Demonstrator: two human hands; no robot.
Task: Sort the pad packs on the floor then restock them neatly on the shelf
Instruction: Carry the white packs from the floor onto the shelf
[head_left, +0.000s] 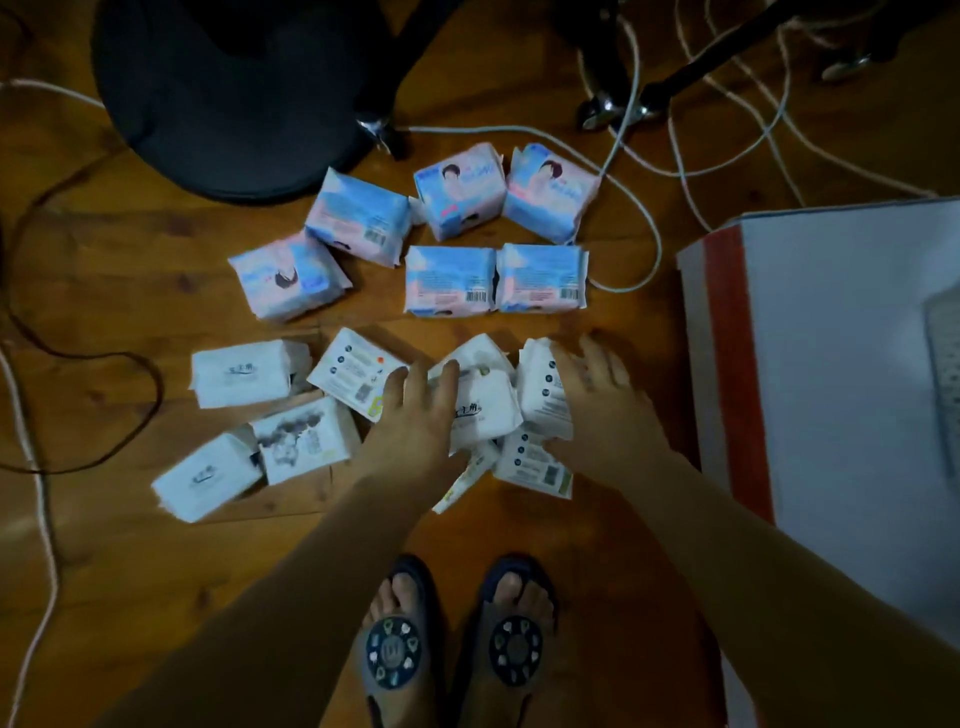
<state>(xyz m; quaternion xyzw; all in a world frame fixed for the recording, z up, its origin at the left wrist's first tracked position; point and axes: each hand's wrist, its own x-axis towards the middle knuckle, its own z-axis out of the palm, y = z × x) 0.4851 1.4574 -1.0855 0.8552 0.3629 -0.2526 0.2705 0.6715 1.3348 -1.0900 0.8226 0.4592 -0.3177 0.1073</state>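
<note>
Several blue-and-pink pad packs (449, 280) lie grouped on the wooden floor farther from me. Closer in lie several white pad packs (241, 371), some scattered at the left. A bunch of white packs (483, 410) sits heaped between my hands. My left hand (415, 410) rests on the left side of that heap with its fingers straight. Against the heap's right side, beside an upright white pack (543, 395), lies my right hand (597, 395), also with straight fingers. Packs under the heap are partly hidden.
A large white box with a red stripe (831, 364) stands at the right. A round black base (223, 93) and black stand legs (613, 78) fill the back. White cables (639, 218) and a black cable (78, 358) snake over the floor. My sandalled feet (395, 649) stand just below the packs.
</note>
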